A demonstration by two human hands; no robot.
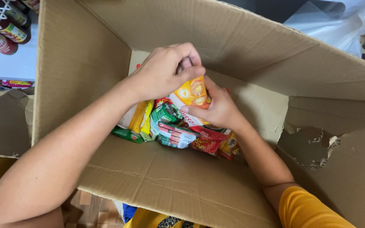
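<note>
We see both hands deep in a large cardboard box (178, 185). The left hand (165, 71) has its fingers curled tight, pinching the top edge of an orange packet (192, 92), which stands near the far wall of the box above the other goods. The right hand (218, 107) cups the same packet from the right and below, its fingers closed around the lower part.

In our judgement, the thin packet could tear or crumple at the top, since the left hand's pinch bears on a narrow strip. It could also slip if either hand loosens, and drop among the loose packets (174, 131) heaped on the box floor. A forearm dragged across the heap could push the green packet (126, 134) at its left edge further out of place. The torn flap (309, 145) on the right is ragged and weak, and could rip more if an arm leaned on it.

Much is hidden from us. The hands cover most of the orange packet, so we cannot tell its full shape or whether it is sealed. The heap hides whatever lies under it. The bottles (5, 29) at the far left are cut off by the edge of the view, and the white plastic (347, 17) at the far right is too unclear to identify.
</note>
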